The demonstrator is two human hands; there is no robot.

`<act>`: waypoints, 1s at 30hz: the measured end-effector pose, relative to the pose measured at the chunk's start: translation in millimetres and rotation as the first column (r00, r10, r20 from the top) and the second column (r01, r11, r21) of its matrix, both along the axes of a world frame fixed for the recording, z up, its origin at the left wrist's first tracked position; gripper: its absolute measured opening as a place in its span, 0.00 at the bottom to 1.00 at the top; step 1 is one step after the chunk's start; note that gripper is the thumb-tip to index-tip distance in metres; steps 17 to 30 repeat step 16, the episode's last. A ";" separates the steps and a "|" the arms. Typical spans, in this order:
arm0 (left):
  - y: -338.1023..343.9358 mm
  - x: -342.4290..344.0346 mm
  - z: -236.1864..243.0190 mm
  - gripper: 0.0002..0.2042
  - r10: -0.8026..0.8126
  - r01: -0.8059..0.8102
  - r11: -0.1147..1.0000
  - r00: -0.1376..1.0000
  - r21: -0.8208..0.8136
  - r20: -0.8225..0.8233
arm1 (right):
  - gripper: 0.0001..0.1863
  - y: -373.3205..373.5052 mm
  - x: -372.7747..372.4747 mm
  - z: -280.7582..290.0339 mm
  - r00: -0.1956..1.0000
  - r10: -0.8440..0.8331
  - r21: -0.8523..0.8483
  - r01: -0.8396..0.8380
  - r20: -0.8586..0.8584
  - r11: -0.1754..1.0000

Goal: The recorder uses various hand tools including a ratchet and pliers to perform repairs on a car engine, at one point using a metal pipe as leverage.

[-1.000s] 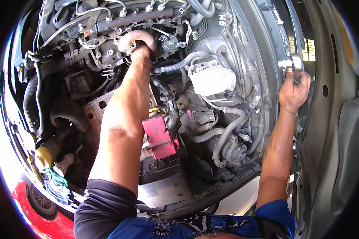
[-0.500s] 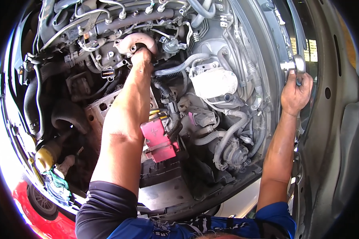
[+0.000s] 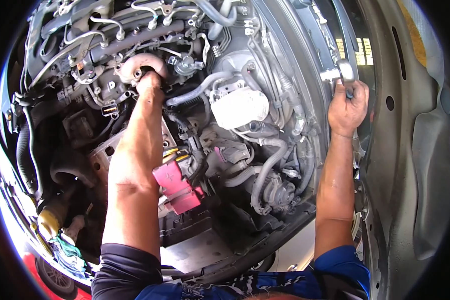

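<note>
My left hand [image 3: 150, 84] reaches down into the engine, just under a curved rusty-brown metal pipe [image 3: 144, 63]. Its fingers are hidden below the pipe, so I cannot see what they touch. Over at the right, beside the windscreen edge, my right hand [image 3: 348, 109] is closed around the handle of a ratchet wrench [image 3: 346, 70]. The wrench's round chrome head shows above the fist, with a silver socket [image 3: 329, 75] pointing left from it. Most of the handle is covered by my fingers.
A red battery terminal cover [image 3: 177, 186] sits below my left forearm. A whitish reservoir [image 3: 240, 108] and grey hoses [image 3: 271, 167] lie between my arms. The raised hood [image 3: 390, 150] borders the right side. A cloth [image 3: 68, 254] hangs at the lower left.
The view has shifted, so the engine bay and both arms appear further left. My left hand stays under the curved pipe. My right hand still grips the ratchet wrench, which has turned slightly.
</note>
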State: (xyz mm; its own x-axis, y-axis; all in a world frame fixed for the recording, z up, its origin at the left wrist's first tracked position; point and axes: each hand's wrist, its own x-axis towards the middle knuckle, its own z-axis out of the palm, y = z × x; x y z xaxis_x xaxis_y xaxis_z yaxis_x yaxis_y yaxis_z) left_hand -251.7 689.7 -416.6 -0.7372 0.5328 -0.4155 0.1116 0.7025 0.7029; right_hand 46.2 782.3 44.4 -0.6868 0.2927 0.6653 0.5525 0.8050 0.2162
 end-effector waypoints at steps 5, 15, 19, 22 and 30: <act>-75.2 -146.1 -72.1 0.06 -0.440 -0.026 0.434 0.866 0.900 0.237 | 0.09 -13.7 -1.5 4.2 0.992 0.019 -0.060 -0.026 -0.126 0.998; -71.9 -4.5 98.4 0.07 0.079 -0.224 0.382 0.975 0.896 0.209 | 0.10 -5.3 -0.9 3.5 0.996 0.046 -0.038 -0.049 -0.081 0.998; -69.1 6.7 126.4 0.07 0.120 -0.246 0.369 0.969 0.896 0.216 | 0.10 -1.2 5.6 4.9 0.998 0.023 -0.016 -0.024 -0.057 1.000; -69.1 6.7 126.4 0.07 0.120 -0.246 0.369 0.969 0.896 0.216 | 0.10 -1.2 5.6 4.9 0.998 0.023 -0.016 -0.024 -0.057 1.000; -69.1 6.7 126.4 0.07 0.120 -0.246 0.369 0.969 0.896 0.216 | 0.10 -1.2 5.6 4.9 0.998 0.023 -0.016 -0.024 -0.057 1.000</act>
